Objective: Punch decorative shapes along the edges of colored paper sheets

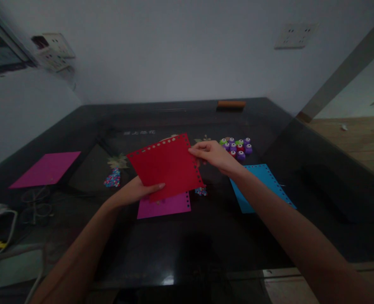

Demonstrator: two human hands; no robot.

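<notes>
A red paper sheet (166,166) with shaped holes along its top and right edges is held above the dark table (161,253). My left hand (142,188) grips its lower left, thumb on top and fingers hidden beneath. My right hand (214,155) pinches its right edge near the upper corner. Under the red sheet lies a magenta sheet (164,207), partly covered, with holes down its right side. Small coloured paper bits (201,191) lie just right of the sheets.
Purple, green and red punches with eye shapes (237,147) stand behind my right hand. A blue punched sheet (259,185) lies at right, partly under my forearm. At left are another magenta sheet (47,169), a confetti pile (112,178) and scissors (35,204). A brown roll (231,104) lies at the back.
</notes>
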